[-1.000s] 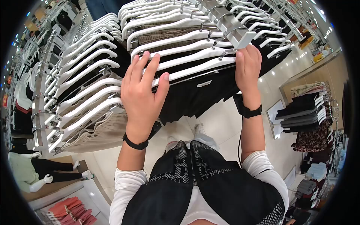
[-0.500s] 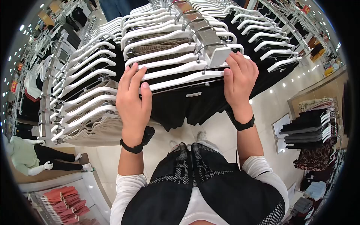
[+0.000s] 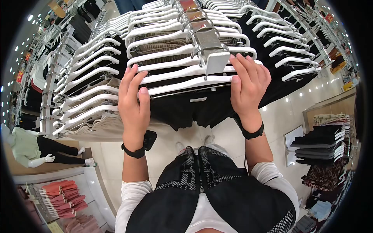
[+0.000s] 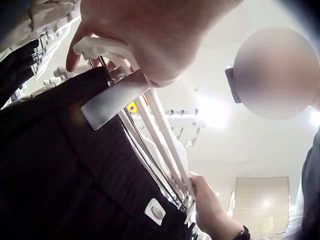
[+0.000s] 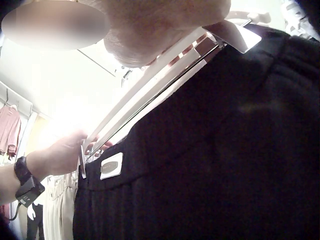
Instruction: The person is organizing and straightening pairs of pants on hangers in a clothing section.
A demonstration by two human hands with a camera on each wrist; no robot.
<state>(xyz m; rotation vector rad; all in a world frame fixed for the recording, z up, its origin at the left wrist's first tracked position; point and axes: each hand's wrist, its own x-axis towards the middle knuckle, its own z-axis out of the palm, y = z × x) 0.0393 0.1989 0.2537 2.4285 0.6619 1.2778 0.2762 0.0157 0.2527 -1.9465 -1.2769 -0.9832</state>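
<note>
At the near end of the middle rail, black trousers (image 3: 175, 110) hang from a white hanger (image 3: 186, 85). A small pale label (image 3: 198, 99) shows on their waistband. My left hand (image 3: 133, 105) grips the left ends of the front hangers, thumb on the near side and fingers reaching over those behind. At the opposite ends, my right hand (image 3: 250, 87) holds the same hangers, its thumb in front and fingers over the top. In the left wrist view, a metal clip (image 4: 112, 102) clamps the waistband below the hand. Another clip (image 5: 242, 37) appears in the right wrist view.
The metal rail's white end cap (image 3: 217, 62) stands between my hands. Side rails carry beige trousers (image 3: 105, 130) at left and more white hangers (image 3: 289, 60) at right. A mannequin (image 3: 29, 145) is at far left, and folded dark clothes (image 3: 318, 145) hang at far right.
The front hangers now sit straighter across the view, with both hands still at their ends. The head view has shifted, so the rail end appears further left and lower.
</note>
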